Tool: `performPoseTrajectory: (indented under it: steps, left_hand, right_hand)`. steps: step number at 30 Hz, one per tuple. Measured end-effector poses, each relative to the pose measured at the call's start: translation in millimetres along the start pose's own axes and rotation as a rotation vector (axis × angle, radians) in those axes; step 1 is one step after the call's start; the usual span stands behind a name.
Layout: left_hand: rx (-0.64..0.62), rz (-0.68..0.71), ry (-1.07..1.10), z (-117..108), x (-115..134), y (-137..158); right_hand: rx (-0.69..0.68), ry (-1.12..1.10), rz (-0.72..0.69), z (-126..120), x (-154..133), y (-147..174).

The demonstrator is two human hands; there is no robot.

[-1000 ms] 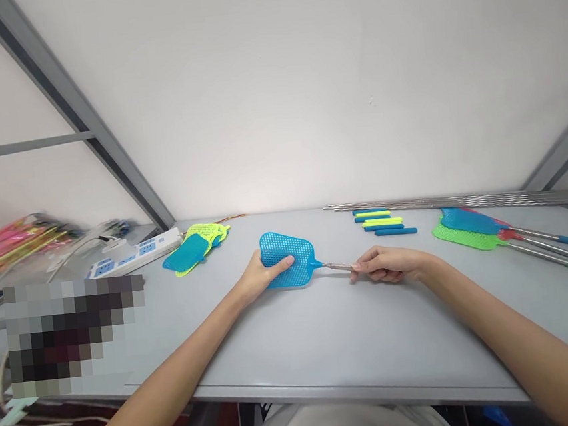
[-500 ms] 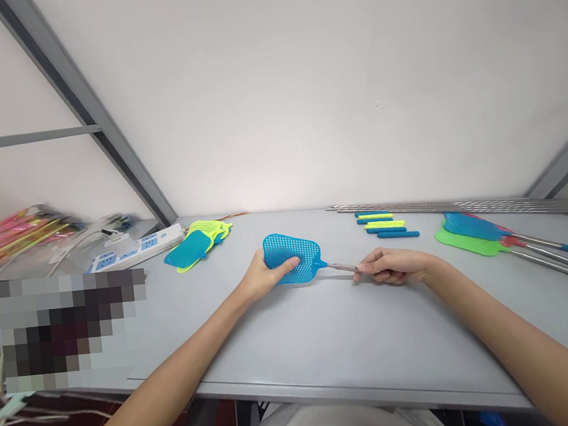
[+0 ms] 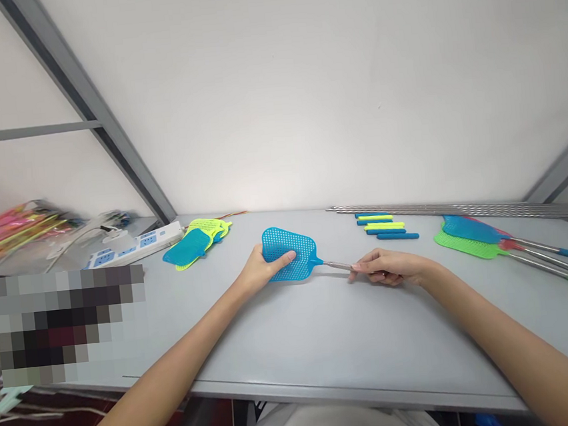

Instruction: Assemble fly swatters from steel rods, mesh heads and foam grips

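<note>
While my left hand [image 3: 259,269] holds the blue swatter head [image 3: 303,261], my right hand [image 3: 387,267] pinches the thin silver rod [image 3: 338,265] that sticks out of its narrow end. My left thumb lies on top of the holes, and the other fingers on that side are tucked behind. My right thumb and pointing finger squeeze the rod, and the rest curl in. My two hands are apart, with most of the blue head and a bit of rod between them. The blue head is over the middle of the gray tabletop [image 3: 327,343].

To the left, near the back, is a pile of yellow and blue heads [image 3: 187,247], just beside a long white power strip [image 3: 137,248]. On the other side, short blue and yellow tubes [image 3: 397,235] lie close together. Behind them, long silver rods [image 3: 439,205] lie near the wall [image 3: 274,107]. Farther right are three swatters with colored grips: a blue one [image 3: 471,228] partly covers a green one [image 3: 468,247], and the head of a red one [image 3: 510,243] is mostly hidden
</note>
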State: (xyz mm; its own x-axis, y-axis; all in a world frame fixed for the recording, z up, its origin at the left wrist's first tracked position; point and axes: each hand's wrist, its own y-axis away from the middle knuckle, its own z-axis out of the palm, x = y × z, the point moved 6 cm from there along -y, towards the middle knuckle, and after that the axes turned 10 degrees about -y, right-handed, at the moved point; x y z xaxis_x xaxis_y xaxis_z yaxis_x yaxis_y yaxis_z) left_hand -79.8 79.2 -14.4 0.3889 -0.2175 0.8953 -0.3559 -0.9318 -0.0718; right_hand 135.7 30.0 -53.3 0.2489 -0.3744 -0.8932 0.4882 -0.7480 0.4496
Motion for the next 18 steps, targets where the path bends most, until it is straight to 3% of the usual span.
performPoseTrajectory:
  steps: [18]
  left_hand:
    - [0.011, -0.043, 0.056, -0.6, -4.7, -2.1]
  right_hand:
    - [0.015, 0.024, -0.011, 1.1, -2.4, 0.4]
